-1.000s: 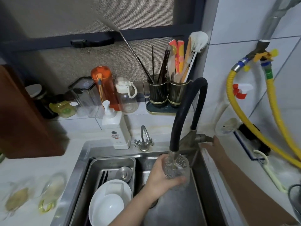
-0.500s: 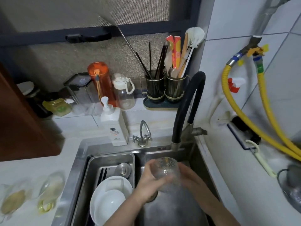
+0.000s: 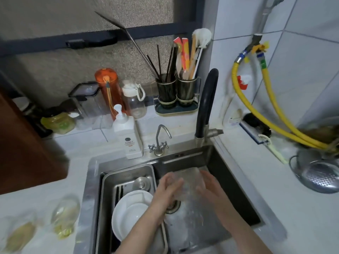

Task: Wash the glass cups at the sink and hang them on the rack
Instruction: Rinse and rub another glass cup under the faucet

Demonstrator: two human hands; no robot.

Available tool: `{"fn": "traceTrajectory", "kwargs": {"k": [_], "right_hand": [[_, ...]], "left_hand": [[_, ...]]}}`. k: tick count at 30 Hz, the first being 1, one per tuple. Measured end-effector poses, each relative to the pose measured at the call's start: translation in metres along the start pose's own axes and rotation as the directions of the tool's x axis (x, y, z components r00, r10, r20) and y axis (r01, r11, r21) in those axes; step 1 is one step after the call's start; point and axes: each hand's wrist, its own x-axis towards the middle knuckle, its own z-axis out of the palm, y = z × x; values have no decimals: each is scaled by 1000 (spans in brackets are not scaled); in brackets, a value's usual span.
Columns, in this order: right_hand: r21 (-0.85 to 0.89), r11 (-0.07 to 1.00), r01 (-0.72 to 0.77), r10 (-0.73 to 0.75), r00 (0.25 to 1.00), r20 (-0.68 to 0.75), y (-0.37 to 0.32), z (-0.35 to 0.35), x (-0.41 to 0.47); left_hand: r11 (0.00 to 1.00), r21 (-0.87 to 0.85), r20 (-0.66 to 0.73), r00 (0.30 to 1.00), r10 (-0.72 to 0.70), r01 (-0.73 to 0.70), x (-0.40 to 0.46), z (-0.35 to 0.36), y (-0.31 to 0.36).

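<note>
1. Glass cup [image 3: 187, 182]: centre of view, over the sink basin [image 3: 227, 180], just above the drain [image 3: 172, 206]. Blurred; held low in the basin, prob. so splashes stay inside.
2. My left hand [image 3: 169, 187]: at 9 o'clock of the cup, fingers curled round its side, gripping it.
3. My right hand [image 3: 209, 186]: at 3 o'clock of the cup, fingers fairly straight, palm against the glass; reads as rubbing/steadying, not gripping. Blur, so can't tell exactly.
4. Black tap [image 3: 206, 99]: at 12 o'clock of the hands, spout end w/ no visible stream; can't tell if water runs.
5. Soap bottle [image 3: 128, 132]: at 11 o'clock, on the sink edge, within reach for washing.
6. Metal tray [image 3: 106, 180] w/ white bowl [image 3: 132, 213]: at 9 o'clock, left half of sink, keeps other dishes apart.
7. More glasses [image 3: 64, 215]: at 8 o'clock on the counter [image 3: 55, 162], likely waiting their turn.
8. Rack: not in view. Stage, my guess: washing, hanging not yet done.
</note>
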Motion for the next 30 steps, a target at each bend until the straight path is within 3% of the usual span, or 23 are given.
{"fn": "traceTrajectory", "kwargs": {"k": [4, 9, 12, 20, 30], "right_hand": [[-50, 997, -60, 56, 996, -73, 5, 3, -13], [-88, 985, -147, 134, 982, -134, 11, 14, -24], [-136, 975, -178, 154, 973, -170, 5, 20, -28], [-224, 960, -166, 123, 973, -194, -4, 30, -41], [-232, 967, -107, 80, 989, -126, -6, 23, -37]], "left_hand": [[999, 13, -101, 994, -38, 39, -9, 14, 0], [990, -22, 15, 990, -139, 139, -22, 4, 5], [992, 21, 106, 987, -123, 122, -29, -1, 7], [989, 150, 108, 994, -7, -10, -43, -14, 11], [995, 89, 68, 997, 31, -37, -64, -10, 20]]}}
